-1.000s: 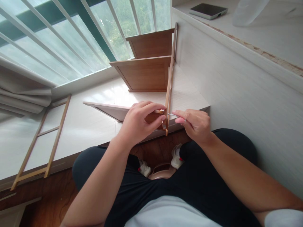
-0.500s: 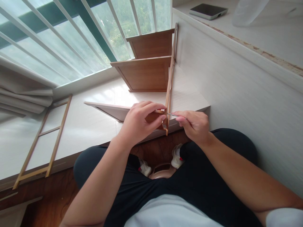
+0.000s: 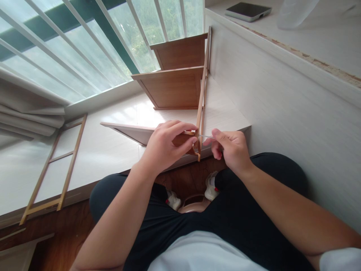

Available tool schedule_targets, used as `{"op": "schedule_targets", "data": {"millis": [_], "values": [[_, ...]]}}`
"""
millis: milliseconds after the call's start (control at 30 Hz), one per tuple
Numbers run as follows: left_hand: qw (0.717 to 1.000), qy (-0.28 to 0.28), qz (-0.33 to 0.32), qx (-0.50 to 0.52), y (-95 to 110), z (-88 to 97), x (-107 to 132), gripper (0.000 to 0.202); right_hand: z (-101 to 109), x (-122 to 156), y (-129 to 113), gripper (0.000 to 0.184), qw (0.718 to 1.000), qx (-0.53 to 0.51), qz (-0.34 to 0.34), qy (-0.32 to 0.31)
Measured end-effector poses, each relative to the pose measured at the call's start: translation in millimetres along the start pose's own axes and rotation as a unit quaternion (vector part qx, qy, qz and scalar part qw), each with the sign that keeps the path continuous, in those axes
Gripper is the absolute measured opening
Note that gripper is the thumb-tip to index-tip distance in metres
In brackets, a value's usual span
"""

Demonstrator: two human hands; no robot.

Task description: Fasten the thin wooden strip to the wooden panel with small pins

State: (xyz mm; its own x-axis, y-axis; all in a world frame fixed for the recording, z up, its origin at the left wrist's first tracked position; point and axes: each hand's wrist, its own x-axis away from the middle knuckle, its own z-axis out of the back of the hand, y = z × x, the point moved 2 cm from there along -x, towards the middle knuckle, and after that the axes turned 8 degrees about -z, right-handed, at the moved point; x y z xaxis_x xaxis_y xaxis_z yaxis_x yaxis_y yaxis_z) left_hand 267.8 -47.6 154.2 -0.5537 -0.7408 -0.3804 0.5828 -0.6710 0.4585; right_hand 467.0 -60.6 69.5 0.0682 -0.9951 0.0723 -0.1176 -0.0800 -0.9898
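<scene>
A wooden rack stands on the pale ledge, with a ladder-like side frame (image 3: 202, 101) and shelf panels joined to it. My left hand (image 3: 166, 145) is closed around the near end of the lowest shelf panel (image 3: 132, 131), fingers and thumb against the side frame where the two meet. Across the frame, my right hand (image 3: 232, 148) pinches a slim metal hex key (image 3: 207, 136) between thumb and forefinger. Its tip touches the outer face of the frame, level with my left fingertips. Whatever fastener it meets is too small to see.
A second ladder-like frame (image 3: 53, 165) leans on the ledge at left. Another panel (image 3: 19, 252) lies on the wooden floor. A phone-like device (image 3: 248, 11) and a translucent container (image 3: 296, 13) rest on the right counter. The middle shelf panel (image 3: 177, 88) stands farther back.
My right hand has shifted its grip on the hex key, thumb now raised and lower fingers loosened and spread. My left hand and the rack have stayed put.
</scene>
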Motion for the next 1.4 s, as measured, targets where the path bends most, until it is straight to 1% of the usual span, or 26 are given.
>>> {"op": "schedule_targets", "data": {"millis": [67,133,167,233,267,333,400,433,500,567,667,800,967,1167,1400], "values": [[1.000,0.000,-0.001,0.001,-0.1,-0.3,0.0,0.019,-1.6,-4.1,1.8,0.064,0.994,-0.061,-0.077,-0.053],[1.000,0.000,-0.001,0.000,-0.7,-0.7,0.3,0.019,-2.8,-7.2,3.1,0.063,0.981,-0.099,-0.133,-0.097],[1.000,0.000,-0.001,0.000,-1.0,-0.8,0.5,0.019,-3.0,-8.1,3.5,0.062,0.977,-0.110,-0.147,-0.108],[1.000,0.000,-0.001,-0.001,-1.4,-0.8,0.9,0.019,-2.3,-8.5,3.8,0.061,0.978,-0.116,-0.141,-0.101],[1.000,0.000,-0.001,-0.002,-1.4,-0.8,1.0,0.019,-1.4,-8.1,3.8,0.062,0.983,-0.110,-0.122,-0.087],[1.000,-0.001,0.000,-0.003,-1.3,-0.6,1.0,0.020,1.6,-6.2,3.5,0.063,0.994,-0.070,-0.062,-0.048],[1.000,-0.001,0.002,-0.002,-1.0,-0.4,1.0,0.020,5.5,-3.7,2.7,0.060,1.000,0.005,0.018,-0.012],[1.000,0.000,0.004,-0.002,-0.9,-0.4,1.0,0.019,7.3,-2.6,2.4,0.057,0.997,0.050,0.061,-0.001],[1.000,0.002,0.005,-0.003,-0.8,-0.5,1.1,0.019,10.6,-1.1,1.9,0.053,0.981,0.131,0.146,0.009],[1.000,0.003,0.005,-0.004,-0.8,-0.8,1.2,0.018,13.1,-0.5,2.2,0.049,0.957,0.188,0.221,0.011],[1.000,0.006,0.000,-0.001,-0.9,-1.3,1.3,0.018,15.5,-0.8,3.1,0.041,0.927,0.232,0.295,0.022],[1.000,0.008,-0.006,-0.005,-0.8,-1.6,1.2,0.019,16.4,-2.4,3.6,0.033,0.912,0.241,0.330,0.033],[1.000,0.013,-0.010,-0.011,-2.1,-1.9,1.8,0.019,14.8,-5.2,1.2,0.031,0.892,0.257,0.370,0.052],[1.000,0.014,-0.011,-0.012,-3.0,-2.6,2.6,0.020,13.7,-6.8,-1.3,0.032,0.876,0.278,0.390,0.063],[1.000,0.016,-0.010,-0.009,-2.6,-2.6,2.7,0.020,15.6,-7.3,-0.8,0.024,0.857,0.289,0.424,0.055]]}}
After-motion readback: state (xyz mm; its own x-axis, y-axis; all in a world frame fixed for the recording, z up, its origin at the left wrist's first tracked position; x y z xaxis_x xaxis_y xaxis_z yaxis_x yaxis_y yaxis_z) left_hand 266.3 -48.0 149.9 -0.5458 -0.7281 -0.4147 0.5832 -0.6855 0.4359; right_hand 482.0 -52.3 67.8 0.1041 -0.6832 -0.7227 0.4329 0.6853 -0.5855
